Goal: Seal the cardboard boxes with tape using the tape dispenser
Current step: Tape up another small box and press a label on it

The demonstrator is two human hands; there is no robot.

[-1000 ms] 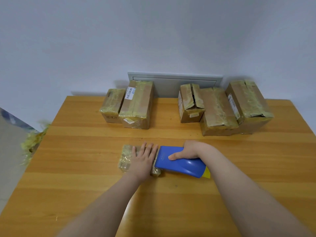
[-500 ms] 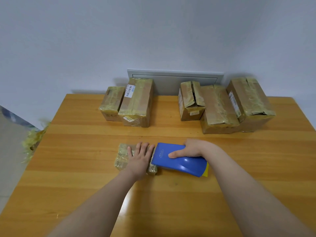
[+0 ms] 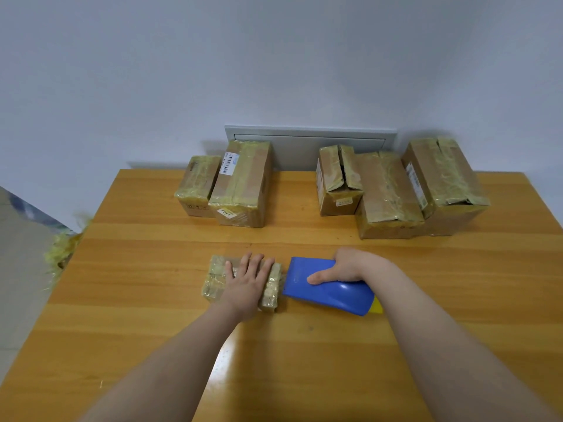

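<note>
With the left hand laid flat, fingers straight, presses down on the small tape-wrapped box near the middle of the table. With the right hand grips the blue tape dispenser, thumb across its near face, front edge just beside the box's right end. Along the far edge, leaves five more taped cardboard boxes: a left pair touching, a right trio pressed together. Off the left edge, yellowish tape scraps.
</note>
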